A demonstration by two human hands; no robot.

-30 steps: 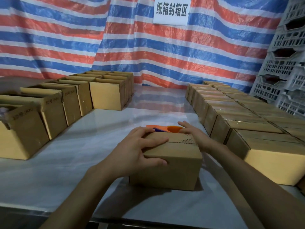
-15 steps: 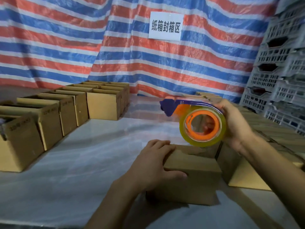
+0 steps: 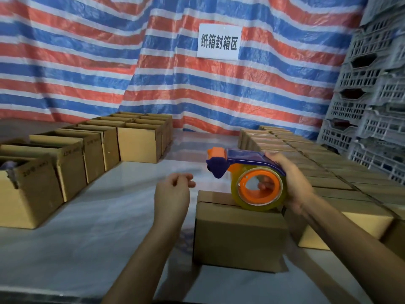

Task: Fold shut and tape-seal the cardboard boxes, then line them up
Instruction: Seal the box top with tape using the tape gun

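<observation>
A closed cardboard box [image 3: 238, 233] stands on the table in front of me, its top flaps folded down with the seam bare. My right hand [image 3: 291, 183] grips a tape dispenser [image 3: 245, 172], blue and orange with a clear roll, just above the box's far right corner. My left hand [image 3: 173, 191] hovers left of the box, off the cardboard, thumb and fingertips pinched together close to the dispenser's head. A faint clear strip of tape [image 3: 199, 172] seems to run from those fingers to the dispenser.
Open cardboard boxes [image 3: 65, 159] line the left side of the table [image 3: 98, 238]. Closed boxes [image 3: 328, 172] fill the right side in rows. Grey plastic crates [image 3: 372, 106] are stacked at the far right. A striped tarp with a white sign [image 3: 219, 41] hangs behind.
My right hand picked up the dispenser from behind the box and now holds it over the box. My left hand lifted off the box top and moved to the dispenser's head.
</observation>
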